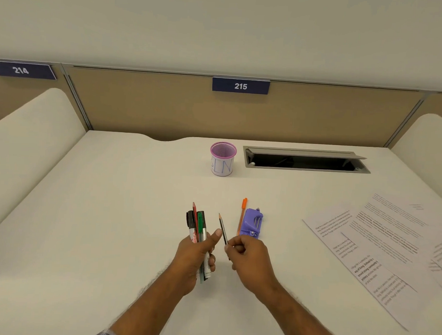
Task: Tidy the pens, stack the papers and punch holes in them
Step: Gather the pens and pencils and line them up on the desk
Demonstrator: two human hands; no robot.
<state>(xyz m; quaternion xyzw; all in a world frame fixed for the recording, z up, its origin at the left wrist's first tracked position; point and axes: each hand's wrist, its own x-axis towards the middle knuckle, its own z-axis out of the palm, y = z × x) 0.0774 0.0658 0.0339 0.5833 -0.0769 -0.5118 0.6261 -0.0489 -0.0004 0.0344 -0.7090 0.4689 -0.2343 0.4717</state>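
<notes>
My left hand point(195, 260) grips a bunch of markers and pens point(197, 223), black, red and green, tips pointing away from me. My right hand point(252, 258) pinches a thin dark pencil point(223, 227) just right of the bunch, its point upward. An orange pen point(242, 214) lies on the desk beside a purple hole punch point(252, 222), both just beyond my right hand. A purple mesh pen cup point(222, 158) stands further back, with nothing showing inside it. Several printed papers point(377, 245) lie spread and overlapping at the right.
A white desk point(118, 209) with tan partition walls behind and on both sides. An open grey cable tray point(305, 160) is set into the desk right of the cup. Blue labels 214 and 215 hang on the back partition.
</notes>
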